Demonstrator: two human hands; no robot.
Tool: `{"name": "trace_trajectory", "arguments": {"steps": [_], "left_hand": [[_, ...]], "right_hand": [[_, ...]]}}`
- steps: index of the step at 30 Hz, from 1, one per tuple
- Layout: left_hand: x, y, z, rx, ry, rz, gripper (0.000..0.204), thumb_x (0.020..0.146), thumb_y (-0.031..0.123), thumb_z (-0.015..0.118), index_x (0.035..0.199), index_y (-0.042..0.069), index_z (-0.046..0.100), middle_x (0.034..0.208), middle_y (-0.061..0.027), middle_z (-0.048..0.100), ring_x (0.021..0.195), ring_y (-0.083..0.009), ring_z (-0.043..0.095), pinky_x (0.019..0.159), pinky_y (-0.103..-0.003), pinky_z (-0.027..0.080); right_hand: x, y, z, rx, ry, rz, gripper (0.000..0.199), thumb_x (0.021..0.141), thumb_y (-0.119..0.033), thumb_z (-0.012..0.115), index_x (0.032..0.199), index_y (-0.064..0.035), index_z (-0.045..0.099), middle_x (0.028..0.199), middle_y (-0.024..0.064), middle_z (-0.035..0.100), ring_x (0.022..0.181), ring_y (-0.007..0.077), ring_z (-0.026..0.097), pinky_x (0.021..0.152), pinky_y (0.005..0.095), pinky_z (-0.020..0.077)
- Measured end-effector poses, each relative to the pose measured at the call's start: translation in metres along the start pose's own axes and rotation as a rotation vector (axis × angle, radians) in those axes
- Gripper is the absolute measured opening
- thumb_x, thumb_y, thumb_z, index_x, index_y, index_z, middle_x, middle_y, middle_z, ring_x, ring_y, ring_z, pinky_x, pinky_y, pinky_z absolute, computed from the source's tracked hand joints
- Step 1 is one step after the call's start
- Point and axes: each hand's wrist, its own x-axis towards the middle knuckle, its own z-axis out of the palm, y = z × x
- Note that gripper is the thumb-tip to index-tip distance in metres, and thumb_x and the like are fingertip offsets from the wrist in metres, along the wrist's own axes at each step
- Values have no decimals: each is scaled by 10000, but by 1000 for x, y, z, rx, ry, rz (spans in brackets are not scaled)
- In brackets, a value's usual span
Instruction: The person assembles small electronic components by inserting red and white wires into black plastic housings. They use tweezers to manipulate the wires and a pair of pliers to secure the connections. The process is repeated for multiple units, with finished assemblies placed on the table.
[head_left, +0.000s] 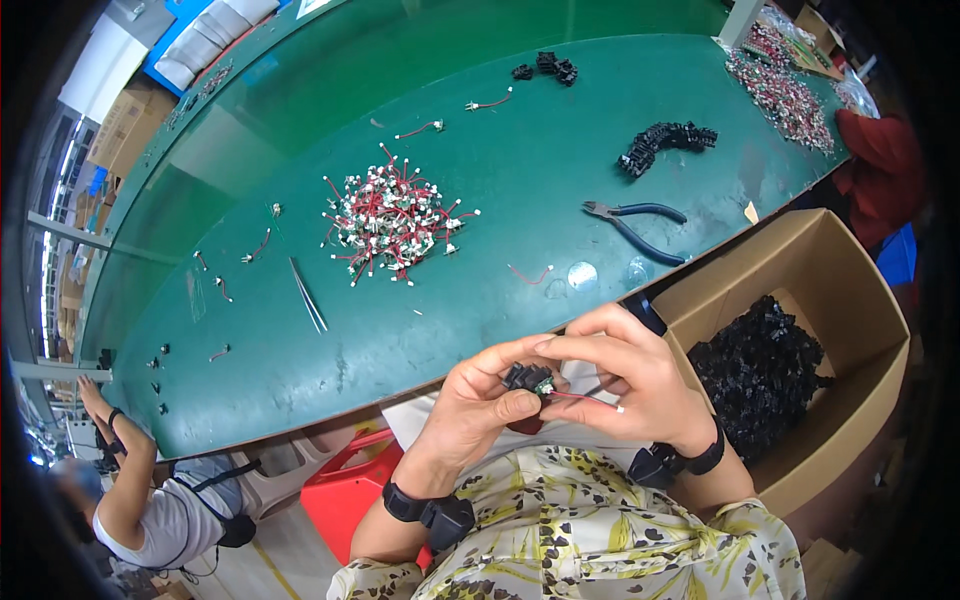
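Note:
My left hand [470, 405] is closed around a short cluster of black plastic parts [523, 377], held just off the table's near edge. A red wire lead [585, 398] with small white connectors runs from the cluster's right end, where a small green-and-white piece shows. My right hand [640, 370] meets the left one there, its fingers bent around the lead; their exact grip on it is partly hidden. Beyond my hands, a heap of red wire leads with white connectors [390, 215] lies on the green tabletop [480, 150].
Blue-handled cutters [645, 212] and a curved row of black parts [668, 143] lie right; tweezers [307, 295] lie left. An open cardboard box [850, 270] holding black parts [765, 370] stands at my right. Another person [175, 510] and a red stool [345, 485] are lower left.

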Motion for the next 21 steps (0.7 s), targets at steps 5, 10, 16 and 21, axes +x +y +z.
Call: {"name": "trace_trajectory", "arguments": {"steps": [5, 10, 16, 21], "left_hand": [[-2, -3, 12, -99, -19, -10, 478, 891, 71, 671, 1338, 34, 508, 1137, -68, 642, 1041, -173, 639, 851, -281, 555], [-6, -11, 10, -176, 111, -17, 412, 916, 164, 648, 1277, 14, 516, 1146, -111, 628, 1052, -220, 641, 891, -352, 554], [-8, -4, 14, -209, 13, -100, 279, 962, 166, 583, 1200, 26, 542, 1037, -69, 619, 868, -137, 627, 737, -292, 556], [-10, -6, 14, 64, 34, -163, 314, 877, 175, 708, 1125, 17, 599, 934, -120, 674, 744, -135, 644, 559, -232, 490]], "right_hand": [[-6, 16, 0, -102, 8, -157, 409, 689, -121, 824, 1083, -101, 714, 923, 41, 582, 630, 144, 583, 503, 270, 485], [-11, 5, -6, -332, 60, -207, 373, 708, -152, 785, 1074, -122, 720, 855, 2, 583, 537, 131, 563, 455, 275, 463], [-11, -5, -19, -440, -66, -228, 418, 698, -139, 753, 1113, -150, 703, 778, -5, 552, 516, 139, 557, 433, 286, 448], [-10, -5, -21, -491, -201, -213, 471, 710, -140, 729, 1175, -177, 663, 722, -9, 488, 506, 148, 539, 431, 304, 441]]}}
